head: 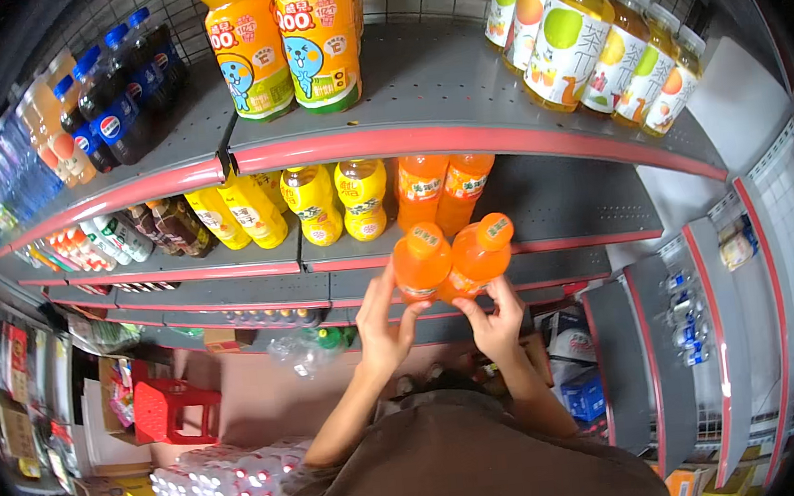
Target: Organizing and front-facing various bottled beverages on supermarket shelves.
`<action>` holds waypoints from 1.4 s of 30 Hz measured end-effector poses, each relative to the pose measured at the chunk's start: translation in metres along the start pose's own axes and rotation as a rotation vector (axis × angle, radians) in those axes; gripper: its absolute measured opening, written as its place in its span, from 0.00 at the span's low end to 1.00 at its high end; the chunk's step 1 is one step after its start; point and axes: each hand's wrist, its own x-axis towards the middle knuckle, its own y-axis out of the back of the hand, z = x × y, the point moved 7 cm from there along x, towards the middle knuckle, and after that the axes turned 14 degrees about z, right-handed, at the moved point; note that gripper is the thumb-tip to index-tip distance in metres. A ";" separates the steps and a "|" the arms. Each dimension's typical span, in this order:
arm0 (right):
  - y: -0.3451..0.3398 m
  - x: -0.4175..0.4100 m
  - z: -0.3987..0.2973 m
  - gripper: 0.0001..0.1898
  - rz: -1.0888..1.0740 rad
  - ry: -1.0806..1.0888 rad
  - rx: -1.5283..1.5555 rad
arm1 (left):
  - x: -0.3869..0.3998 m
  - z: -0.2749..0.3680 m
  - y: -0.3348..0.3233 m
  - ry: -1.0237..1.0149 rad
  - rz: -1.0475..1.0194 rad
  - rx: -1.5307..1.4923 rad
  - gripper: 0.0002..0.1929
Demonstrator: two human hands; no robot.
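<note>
My left hand point(386, 323) grips an orange soda bottle point(422, 263), and my right hand point(495, 317) grips a second orange soda bottle point(479, 255). Both bottles are capped and tilt against each other, in front of the second shelf's red edge. Behind them on that shelf stand two more orange soda bottles point(421, 185), beside yellow-wrapped drink bottles point(362, 200). Above, the top shelf point(425, 82) carries large orange juice bottles point(319, 49) and, at the right, tea bottles with white labels point(567, 42).
Cola bottles point(108, 107) stand on the upper left shelf. On the floor are a red plastic stool point(170, 409), shrink-wrapped bottles point(223, 486) and a crumpled clear plastic wrap point(300, 352). Another shelving unit point(662, 359) stands at the right, with cartons at the lower left.
</note>
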 end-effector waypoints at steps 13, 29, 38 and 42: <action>-0.018 0.030 0.030 0.35 0.071 -0.025 0.095 | 0.032 -0.009 -0.035 -0.044 -0.006 0.045 0.39; -0.029 0.043 0.044 0.37 0.137 0.004 0.032 | 0.044 -0.020 -0.049 0.029 -0.015 0.048 0.40; -0.033 0.047 0.051 0.37 0.140 -0.030 0.061 | 0.051 -0.024 -0.053 0.039 -0.001 0.042 0.39; -0.037 0.049 0.063 0.37 0.113 -0.036 0.025 | 0.055 -0.023 -0.059 0.046 0.022 0.007 0.39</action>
